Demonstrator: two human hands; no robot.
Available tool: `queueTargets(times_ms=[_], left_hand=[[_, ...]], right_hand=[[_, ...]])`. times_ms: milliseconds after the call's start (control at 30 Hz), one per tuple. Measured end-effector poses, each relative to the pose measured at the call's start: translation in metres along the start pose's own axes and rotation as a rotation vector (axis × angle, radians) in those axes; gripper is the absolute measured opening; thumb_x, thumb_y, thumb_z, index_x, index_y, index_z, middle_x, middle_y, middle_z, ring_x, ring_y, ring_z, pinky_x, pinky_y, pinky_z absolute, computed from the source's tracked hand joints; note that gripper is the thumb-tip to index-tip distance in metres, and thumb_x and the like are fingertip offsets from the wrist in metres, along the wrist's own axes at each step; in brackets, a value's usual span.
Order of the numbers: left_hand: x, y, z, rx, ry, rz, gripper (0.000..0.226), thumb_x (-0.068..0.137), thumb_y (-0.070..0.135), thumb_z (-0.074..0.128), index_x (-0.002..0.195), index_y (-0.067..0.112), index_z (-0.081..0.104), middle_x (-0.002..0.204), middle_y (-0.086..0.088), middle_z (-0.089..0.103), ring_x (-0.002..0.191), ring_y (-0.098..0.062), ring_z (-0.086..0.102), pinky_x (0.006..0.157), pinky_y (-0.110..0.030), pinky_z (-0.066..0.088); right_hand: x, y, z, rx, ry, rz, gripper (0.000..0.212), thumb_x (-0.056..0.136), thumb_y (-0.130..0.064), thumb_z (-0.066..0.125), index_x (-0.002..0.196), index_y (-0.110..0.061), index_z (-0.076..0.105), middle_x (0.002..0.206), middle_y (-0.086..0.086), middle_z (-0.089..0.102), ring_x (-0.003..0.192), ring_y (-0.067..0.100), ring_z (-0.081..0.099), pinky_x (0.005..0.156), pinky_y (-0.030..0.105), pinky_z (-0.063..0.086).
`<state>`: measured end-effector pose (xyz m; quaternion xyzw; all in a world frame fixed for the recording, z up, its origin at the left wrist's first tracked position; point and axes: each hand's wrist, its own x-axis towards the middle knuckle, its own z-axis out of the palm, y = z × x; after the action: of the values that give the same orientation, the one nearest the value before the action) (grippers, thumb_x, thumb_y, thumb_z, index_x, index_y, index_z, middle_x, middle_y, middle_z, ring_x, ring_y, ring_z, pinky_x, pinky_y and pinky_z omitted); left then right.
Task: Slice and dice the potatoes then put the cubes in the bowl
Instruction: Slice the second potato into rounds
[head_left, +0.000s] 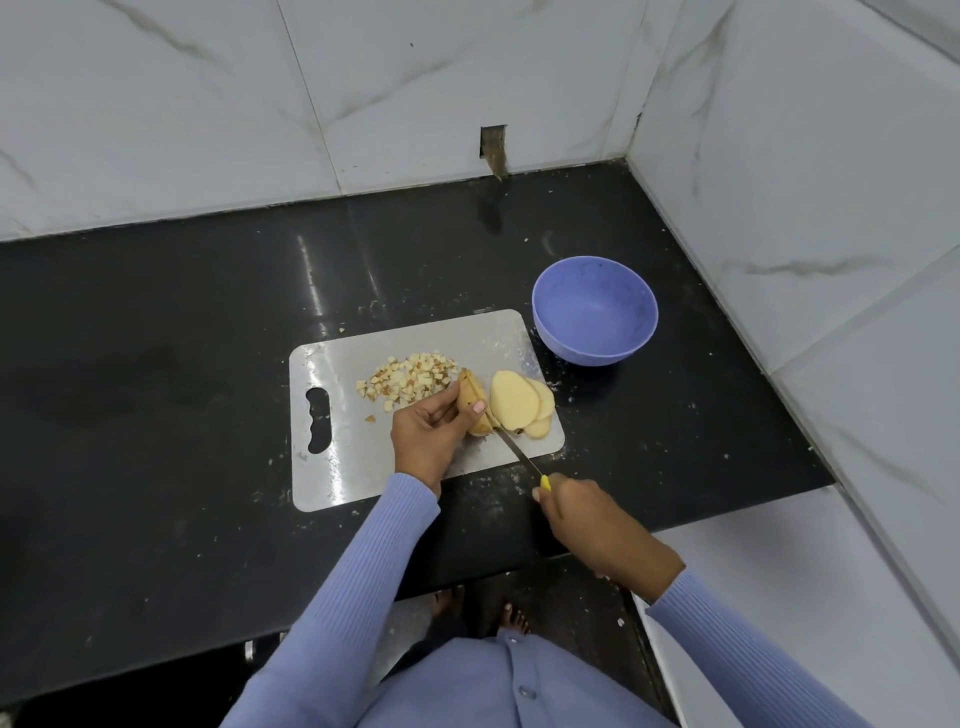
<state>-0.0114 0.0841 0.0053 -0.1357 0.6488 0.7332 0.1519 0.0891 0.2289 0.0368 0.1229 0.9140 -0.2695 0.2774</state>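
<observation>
A steel cutting board (363, 467) lies on the black counter. On it my left hand (428, 434) grips an unpeeled potato piece (474, 400) standing on edge. My right hand (587, 519) holds a knife with a yellow handle, and its blade (514, 449) runs up against the potato's right side. Three pale potato slices (519, 402) lie flat just right of the blade. A heap of small potato cubes (408, 382) sits on the board behind my left hand. The empty blue bowl (595, 309) stands off the board's far right corner.
The black counter (182, 364) ends at marble-tiled walls behind and to the right. Its front edge drops off near my body, and bare feet show on the floor below. Potato crumbs are scattered around the board.
</observation>
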Motion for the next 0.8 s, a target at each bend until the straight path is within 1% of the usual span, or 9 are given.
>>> queueTargets(times_ms=[100,200,267,333,433,500,600,700,800], left_hand=[[-0.002,-0.001,0.001,0.002,0.007,0.0,0.052,0.072,0.004,0.077,0.122,0.003,0.061,0.118,-0.006,0.066,0.107,-0.012,0.064,0.097,-0.039,0.049],[-0.001,-0.002,0.003,0.009,0.017,-0.002,0.055,0.069,0.004,0.08,0.121,0.004,0.062,0.119,-0.006,0.066,0.107,-0.011,0.063,0.097,-0.038,0.049],[-0.001,-0.001,0.004,0.02,0.023,0.001,0.057,0.066,0.006,0.081,0.12,0.005,0.063,0.118,-0.005,0.066,0.107,-0.011,0.064,0.096,-0.039,0.05],[-0.001,-0.002,0.005,0.033,0.022,0.006,0.057,0.065,0.007,0.082,0.12,0.005,0.063,0.118,-0.005,0.066,0.107,-0.012,0.064,0.095,-0.039,0.051],[-0.002,-0.002,0.006,0.036,0.02,0.015,0.056,0.065,0.005,0.083,0.118,0.005,0.064,0.116,-0.006,0.067,0.105,-0.012,0.065,0.094,-0.039,0.051],[-0.002,-0.002,0.005,0.02,0.015,0.012,0.055,0.065,0.003,0.082,0.117,0.003,0.065,0.114,-0.007,0.068,0.104,-0.014,0.065,0.094,-0.039,0.052],[-0.004,-0.001,0.005,0.014,0.01,0.007,0.054,0.065,-0.001,0.081,0.116,0.002,0.065,0.112,-0.008,0.069,0.102,-0.014,0.066,0.092,-0.038,0.053],[-0.003,-0.001,0.005,0.006,0.009,0.009,0.052,0.067,-0.002,0.08,0.116,0.001,0.064,0.112,-0.009,0.069,0.101,-0.014,0.067,0.09,-0.035,0.054],[-0.003,-0.002,0.004,-0.011,0.009,0.002,0.051,0.068,-0.002,0.078,0.117,0.001,0.064,0.113,-0.01,0.068,0.102,-0.014,0.066,0.091,-0.034,0.053]], right_hand=[[-0.009,0.004,-0.013,0.115,-0.007,-0.013,0.03,0.102,-0.033,0.035,0.093,-0.011,0.054,0.082,0.003,0.055,0.074,0.015,0.053,0.068,0.031,0.044],[-0.018,0.004,-0.03,0.211,0.024,-0.004,0.031,0.101,-0.033,0.038,0.093,-0.009,0.057,0.081,0.007,0.058,0.072,0.019,0.055,0.071,0.035,0.049],[-0.013,-0.003,-0.036,0.292,0.104,-0.006,0.032,0.101,-0.033,0.04,0.091,-0.008,0.057,0.076,0.006,0.056,0.067,0.017,0.053,0.064,0.035,0.049],[0.001,-0.014,-0.037,0.357,0.209,-0.046,0.034,0.099,-0.036,0.045,0.086,-0.006,0.055,0.07,0.004,0.053,0.061,0.016,0.052,0.053,0.031,0.046],[0.031,-0.031,-0.034,0.338,0.418,-0.131,0.029,0.092,-0.033,0.059,0.074,-0.014,0.048,0.064,-0.003,0.048,0.058,0.011,0.048,0.05,0.022,0.036],[0.048,-0.042,-0.034,0.368,0.509,-0.137,0.029,0.087,-0.03,0.067,0.073,-0.018,0.044,0.064,-0.005,0.046,0.057,0.006,0.044,0.05,0.02,0.032],[0.065,-0.049,-0.036,0.375,0.551,-0.123,0.028,0.082,-0.027,0.073,0.078,-0.015,0.048,0.066,-0.006,0.049,0.059,0.006,0.047,0.054,0.022,0.034],[0.072,-0.048,-0.038,0.339,0.573,-0.128,0.026,0.083,-0.023,0.072,0.08,-0.015,0.048,0.072,-0.003,0.054,0.066,0.012,0.054,0.053,0.021,0.035],[0.075,-0.046,-0.041,0.29,0.601,-0.114,0.021,0.085,-0.021,0.071,0.089,-0.014,0.051,0.077,-0.002,0.055,0.073,0.015,0.058,0.062,0.023,0.046]])
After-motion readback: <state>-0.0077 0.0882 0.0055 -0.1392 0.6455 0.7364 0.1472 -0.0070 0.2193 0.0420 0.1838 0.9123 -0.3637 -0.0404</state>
